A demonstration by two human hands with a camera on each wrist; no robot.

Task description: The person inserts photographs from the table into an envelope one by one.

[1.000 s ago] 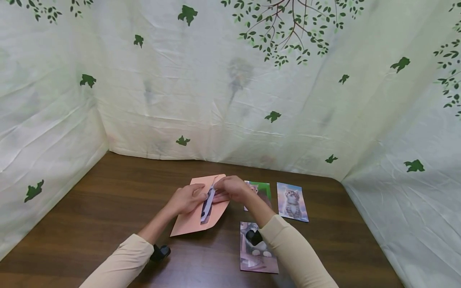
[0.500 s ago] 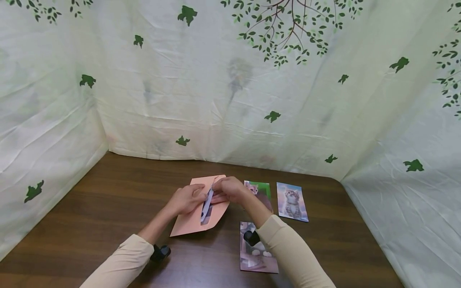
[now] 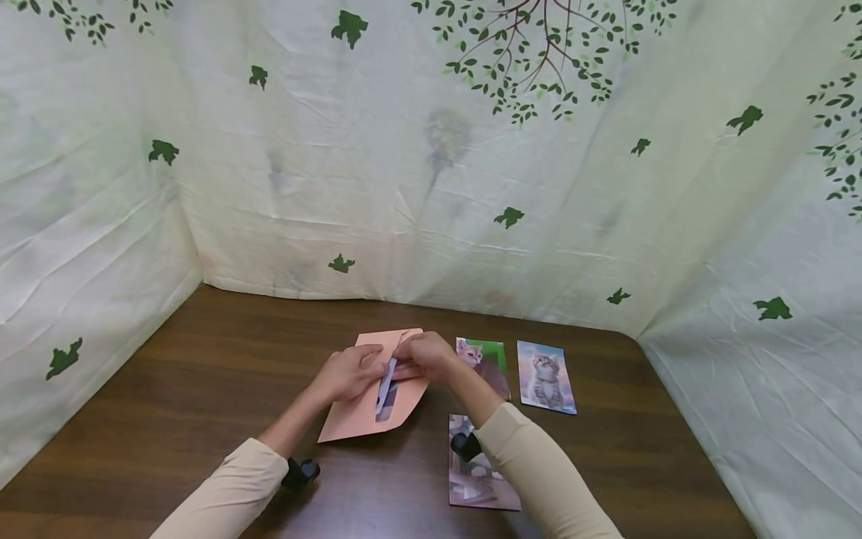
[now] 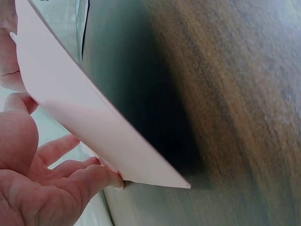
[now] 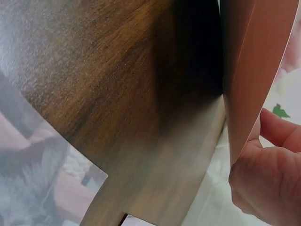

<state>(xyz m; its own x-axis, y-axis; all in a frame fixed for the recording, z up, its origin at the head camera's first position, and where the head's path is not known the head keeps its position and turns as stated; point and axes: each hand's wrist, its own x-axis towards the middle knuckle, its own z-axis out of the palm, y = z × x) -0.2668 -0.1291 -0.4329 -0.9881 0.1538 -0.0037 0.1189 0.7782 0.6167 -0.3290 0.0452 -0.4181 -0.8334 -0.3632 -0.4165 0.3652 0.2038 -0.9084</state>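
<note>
Both hands hold a peach paper envelope (image 3: pixel 350 415), tilted above the table. Down its middle runs a gap, where a pale strip and part of a dark printed picture (image 3: pixel 386 403) show. My left hand (image 3: pixel 350 372) grips the envelope's left part, thumb on the near face. In the left wrist view that hand's fingers (image 4: pixel 94 176) reach the envelope's lower edge. My right hand (image 3: pixel 427 355) holds the right part near the top of the gap, its fingertips at the pale strip. From the right wrist camera, the right hand (image 5: pixel 270 174) is against the envelope's edge.
Right of the envelope lie three kitten pictures on the brown wooden table (image 3: pixel 202 389): one with green (image 3: pixel 494 359), one with a blue-pink sky (image 3: pixel 547 378), and a nearer one (image 3: pixel 481 490) partly under the right forearm. A leaf-printed cloth (image 3: pixel 337 187) surrounds the table's far sides.
The right hand slides slightly left and down along the gap, and its forearm shifts left, uncovering more of the green picture. The left hand and the envelope stay nearly still.
</note>
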